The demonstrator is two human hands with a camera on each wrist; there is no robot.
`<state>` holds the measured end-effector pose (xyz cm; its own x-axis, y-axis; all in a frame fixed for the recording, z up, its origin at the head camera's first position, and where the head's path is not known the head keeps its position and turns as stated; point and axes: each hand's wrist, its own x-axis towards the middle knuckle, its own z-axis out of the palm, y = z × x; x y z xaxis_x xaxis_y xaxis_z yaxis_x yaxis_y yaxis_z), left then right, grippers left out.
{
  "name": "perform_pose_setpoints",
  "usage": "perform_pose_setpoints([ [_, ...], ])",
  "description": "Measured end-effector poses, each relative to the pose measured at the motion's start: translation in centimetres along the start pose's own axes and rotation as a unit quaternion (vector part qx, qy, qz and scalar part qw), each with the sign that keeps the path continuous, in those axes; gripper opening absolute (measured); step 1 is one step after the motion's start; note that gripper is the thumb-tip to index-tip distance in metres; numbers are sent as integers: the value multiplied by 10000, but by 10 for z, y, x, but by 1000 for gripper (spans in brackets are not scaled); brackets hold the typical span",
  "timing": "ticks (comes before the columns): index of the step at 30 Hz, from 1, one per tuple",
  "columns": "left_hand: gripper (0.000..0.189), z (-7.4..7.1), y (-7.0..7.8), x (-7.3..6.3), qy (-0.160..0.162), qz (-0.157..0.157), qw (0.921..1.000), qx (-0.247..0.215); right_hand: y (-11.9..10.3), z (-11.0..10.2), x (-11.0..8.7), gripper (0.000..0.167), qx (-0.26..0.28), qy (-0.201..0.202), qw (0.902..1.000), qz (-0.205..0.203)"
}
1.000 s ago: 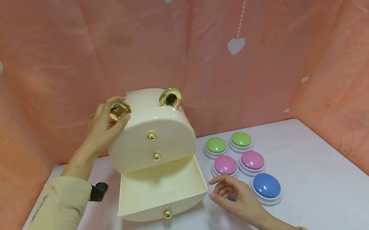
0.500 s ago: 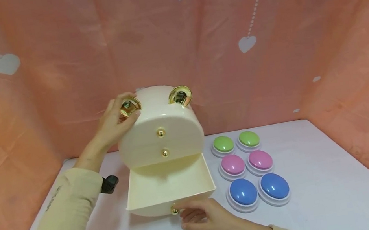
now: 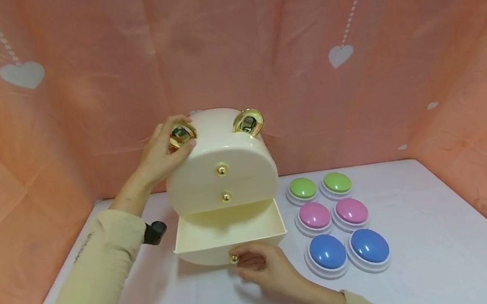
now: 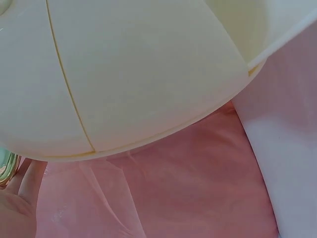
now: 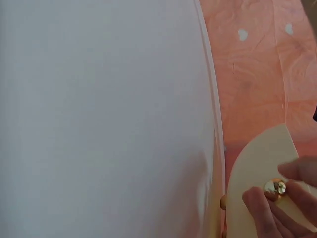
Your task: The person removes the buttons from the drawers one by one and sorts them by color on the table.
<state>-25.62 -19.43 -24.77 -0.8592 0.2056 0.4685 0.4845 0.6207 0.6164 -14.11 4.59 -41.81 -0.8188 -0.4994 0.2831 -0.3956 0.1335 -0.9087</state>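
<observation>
A cream bear-shaped drawer box (image 3: 246,167) stands on the table, with gold ears and gold knobs. Its bottom drawer (image 3: 217,229) is partly pulled out, and the visible inside is bare. My left hand (image 3: 160,151) grips the left gold ear (image 3: 182,132), thumb in front and fingers behind. At the bottom drawer's front, my right hand (image 3: 268,269) has its fingertips on the gold knob (image 3: 234,259). The right wrist view shows thumb and fingers on either side of that knob (image 5: 275,187). In the left wrist view the box's side (image 4: 138,84) fills the upper part.
To the right of the box stand round push buttons on white bases in pairs: green (image 3: 303,188), pink (image 3: 314,215) and blue (image 3: 327,252). A white cloth (image 3: 427,240) covers the table. Peach curtains (image 3: 303,111) with hearts hang behind and at the sides.
My right hand has moved left from beside the buttons to the bottom drawer's knob, and the drawer has slid partway in. The left hand stays on the ear. The head view has shifted left.
</observation>
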Motion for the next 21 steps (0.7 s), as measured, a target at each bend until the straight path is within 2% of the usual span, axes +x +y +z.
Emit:
perform_pose_setpoints([
  [7, 45, 0, 0, 1, 4, 36, 10000, 55, 7, -1, 18, 24, -286, 750, 9965, 240],
  [14, 45, 2, 2, 1, -51, -83, 9999, 78, 15, -1, 39, 21, -135, 1455, 9891, 197],
  [21, 45, 3, 0, -1, -31, -44, 9999, 89, 20, 2, 54, 19, -178, 1756, 9839, 285],
])
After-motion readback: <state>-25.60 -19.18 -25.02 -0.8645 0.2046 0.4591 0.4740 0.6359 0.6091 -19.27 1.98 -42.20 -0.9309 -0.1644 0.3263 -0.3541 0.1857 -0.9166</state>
